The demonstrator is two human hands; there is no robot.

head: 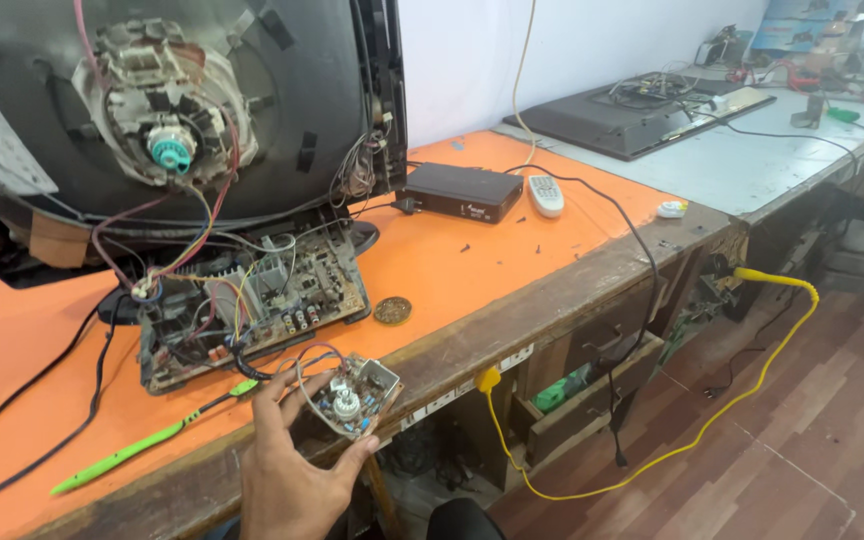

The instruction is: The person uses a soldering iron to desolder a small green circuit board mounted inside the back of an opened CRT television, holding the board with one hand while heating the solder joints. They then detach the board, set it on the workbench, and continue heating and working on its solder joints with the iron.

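Note:
My left hand [290, 478] reaches up from the bottom edge and holds a small circuit board [354, 396] with a white round part and blue components, just over the front edge of the orange table [512, 262]. Thin wires run from this small board to the main circuit board [252, 305], which lies in front of an opened picture-tube television [162, 120]. A green-handled tool [137, 452] lies on the table left of my hand. My right hand is out of view.
A black set-top box [459, 190] and a white remote [545, 195] lie behind. A round brown disc [392, 310] sits near the board. Yellow cable [712, 420] hangs to the floor. A flat black panel [642, 118] rests on the grey bench to the right.

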